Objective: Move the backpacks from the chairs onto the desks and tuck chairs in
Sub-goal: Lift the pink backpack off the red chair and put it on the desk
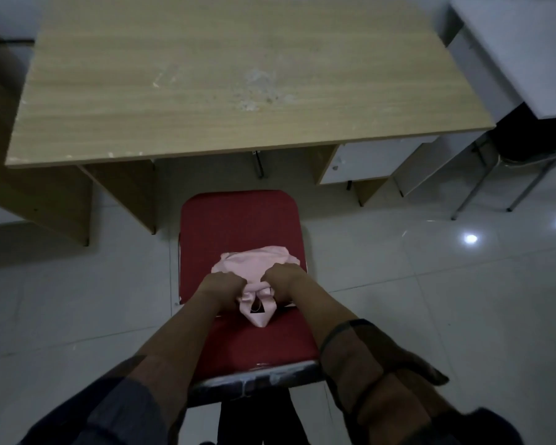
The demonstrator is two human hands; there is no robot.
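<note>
Reaching down over the backrest of a red upholstered chair (238,226) with a worn metal frame, the person has both hands on a small pale pink fabric backpack (254,268) that lies slumped on the rear half of the seat, so the step in hand looks like the pickup: taking hold of the bag before it goes to the desk. The left hand (223,284) and the right hand (283,277) sit knuckles-up on either side of the bag's gathered top, fingers curled down into the cloth and apparently gripping it, though the fingertips themselves are hidden beneath the hands. The next move, as I judge it, calls for a lift up and forward across the gap of white tiled floor (430,284) to the light wood-grain rectangular desk (206,75) ahead, after which the chair, standing well back from the desk's edge, would need pushing in under it. The backpack looks soft and nearly empty, crumpled flat with loose folds, a strap loop and a dark buckle showing at its near end; it will likely sag and dangle when raised. A white table (527,43) stands to the right.
</note>
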